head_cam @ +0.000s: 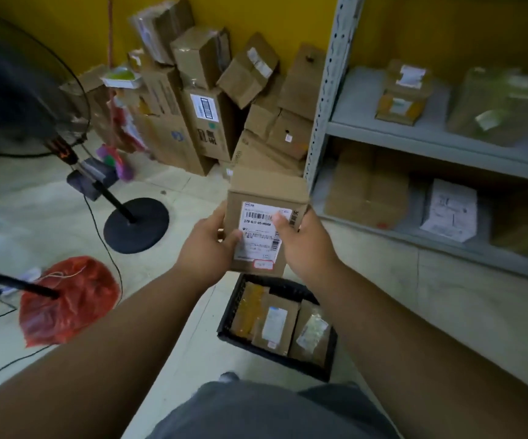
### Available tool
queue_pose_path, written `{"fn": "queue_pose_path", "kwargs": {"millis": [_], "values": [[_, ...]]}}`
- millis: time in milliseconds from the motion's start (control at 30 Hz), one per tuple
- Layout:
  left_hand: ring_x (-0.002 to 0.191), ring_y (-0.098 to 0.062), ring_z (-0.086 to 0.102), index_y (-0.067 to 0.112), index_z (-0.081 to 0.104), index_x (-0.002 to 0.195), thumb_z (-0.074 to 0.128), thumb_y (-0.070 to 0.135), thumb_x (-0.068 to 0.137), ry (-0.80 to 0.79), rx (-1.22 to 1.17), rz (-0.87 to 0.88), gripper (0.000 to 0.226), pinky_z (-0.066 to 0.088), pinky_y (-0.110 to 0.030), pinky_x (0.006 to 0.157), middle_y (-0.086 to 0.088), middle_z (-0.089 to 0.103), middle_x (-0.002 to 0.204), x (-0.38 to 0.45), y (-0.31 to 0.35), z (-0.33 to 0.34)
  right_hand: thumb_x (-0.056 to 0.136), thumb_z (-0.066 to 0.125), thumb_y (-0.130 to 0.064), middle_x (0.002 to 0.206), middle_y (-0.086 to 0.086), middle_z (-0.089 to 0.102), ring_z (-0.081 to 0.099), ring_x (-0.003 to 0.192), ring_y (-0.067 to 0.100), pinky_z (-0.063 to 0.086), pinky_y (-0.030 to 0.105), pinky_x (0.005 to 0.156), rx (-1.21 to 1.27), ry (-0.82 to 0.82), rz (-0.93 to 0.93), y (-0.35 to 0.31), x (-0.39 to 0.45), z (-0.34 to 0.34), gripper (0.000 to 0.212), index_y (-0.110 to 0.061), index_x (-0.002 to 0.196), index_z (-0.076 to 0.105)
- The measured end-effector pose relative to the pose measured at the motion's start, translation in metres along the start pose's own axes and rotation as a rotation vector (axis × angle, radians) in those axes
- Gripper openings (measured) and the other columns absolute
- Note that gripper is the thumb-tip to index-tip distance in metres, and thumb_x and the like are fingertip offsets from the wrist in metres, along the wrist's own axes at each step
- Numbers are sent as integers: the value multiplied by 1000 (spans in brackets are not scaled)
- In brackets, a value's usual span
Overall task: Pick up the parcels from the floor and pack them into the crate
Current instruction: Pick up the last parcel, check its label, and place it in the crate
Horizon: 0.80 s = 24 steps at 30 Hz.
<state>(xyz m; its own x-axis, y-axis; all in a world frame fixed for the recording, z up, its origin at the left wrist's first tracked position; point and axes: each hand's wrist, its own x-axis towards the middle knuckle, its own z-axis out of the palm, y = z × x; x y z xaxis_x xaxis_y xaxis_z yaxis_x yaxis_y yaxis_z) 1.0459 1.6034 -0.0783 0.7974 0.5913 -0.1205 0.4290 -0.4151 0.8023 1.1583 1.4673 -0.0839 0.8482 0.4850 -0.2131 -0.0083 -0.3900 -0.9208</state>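
Observation:
I hold a small brown cardboard parcel [264, 198] with a white shipping label facing me, in the air above the crate. My left hand [207, 245] grips its left side and my right hand [304, 245] grips its right side, thumb on the label. Below it on the floor stands a black plastic crate [235, 299] with three parcels standing upright inside. More cardboard parcels [205, 122] are piled on the floor against the yellow wall.
A grey metal shelf unit [329, 77] with parcels fills the right side. A standing fan with a round black base [136, 224] and a trailing cable is at the left. A red plastic bag [66, 299] lies on the floor at lower left.

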Motion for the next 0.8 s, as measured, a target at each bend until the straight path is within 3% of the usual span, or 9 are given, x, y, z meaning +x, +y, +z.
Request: {"fn": "queue_pose_path", "kwargs": {"millis": [67, 133, 233, 333, 433, 533, 633, 700, 800], "values": [[86, 11, 63, 56, 53, 123, 56, 26, 98, -13, -4, -39, 39, 48, -20, 64, 38, 64, 89, 10, -7, -6, 101, 52, -40, 121, 1, 64, 63, 105, 20, 53, 33, 89, -61, 41, 41, 2, -2, 12, 32, -27, 130, 53], [88, 4, 64, 53, 57, 122, 57, 29, 98, -17, -1, -69, 35, 49, -23, 59, 30, 64, 93, 19, -14, -8, 102, 49, -37, 122, 4, 63, 63, 107, 23, 52, 37, 92, -92, 70, 51, 3, 2, 18, 32, -25, 132, 51], [85, 4, 63, 48, 58, 127, 57, 33, 98, 20, -25, -94, 33, 47, -20, 59, 29, 64, 95, 34, -28, -3, 104, 46, -36, 116, 2, 64, 63, 101, 22, 49, 32, 82, -140, 99, 57, 15, 14, 27, 29, -22, 128, 51], [83, 5, 64, 45, 54, 115, 59, 31, 97, 86, -78, -163, 24, 44, -14, 58, 28, 64, 95, 48, -53, 9, 104, 45, -35, 103, -5, 62, 59, 85, 17, 43, 29, 68, -158, 142, 63, 36, 32, 42, 24, -20, 123, 48], [82, 18, 61, 44, 48, 103, 59, 26, 98, 25, -122, -193, 21, 42, -2, 55, 24, 66, 99, 62, -86, 28, 104, 43, -32, 87, -15, 58, 56, 72, 4, 38, 21, 55, -107, 229, 133, 70, 43, 67, 12, -23, 112, 46], [85, 19, 60, 38, 51, 116, 56, 25, 100, -77, -125, -188, 22, 41, 0, 61, 25, 67, 104, 81, -129, 46, 104, 43, -30, 91, -18, 64, 59, 77, -5, 45, 8, 54, -46, 298, 194, 114, 50, 98, 14, -27, 116, 50], [99, 3, 65, 42, 49, 130, 55, 29, 100, -225, -161, -183, 33, 53, -19, 76, 23, 66, 111, 105, -180, 70, 105, 42, -31, 114, -6, 69, 67, 95, 7, 60, 24, 77, -21, 331, 251, 161, 59, 134, 24, -26, 126, 53], [104, -8, 68, 52, 50, 126, 55, 28, 99, -328, -203, -176, 36, 58, -24, 75, 22, 68, 109, 120, -212, 84, 105, 41, -35, 115, -8, 68, 68, 97, 7, 60, 33, 82, -37, 353, 274, 193, 70, 157, 28, -28, 131, 50], [107, -22, 70, 64, 55, 120, 55, 20, 93, -485, -252, -153, 52, 60, -43, 83, 12, 73, 108, 143, -271, 108, 105, 44, -30, 104, -15, 65, 65, 78, -8, 55, 13, 66, -9, 394, 307, 247, 89, 195, 40, -27, 143, 32]]}}
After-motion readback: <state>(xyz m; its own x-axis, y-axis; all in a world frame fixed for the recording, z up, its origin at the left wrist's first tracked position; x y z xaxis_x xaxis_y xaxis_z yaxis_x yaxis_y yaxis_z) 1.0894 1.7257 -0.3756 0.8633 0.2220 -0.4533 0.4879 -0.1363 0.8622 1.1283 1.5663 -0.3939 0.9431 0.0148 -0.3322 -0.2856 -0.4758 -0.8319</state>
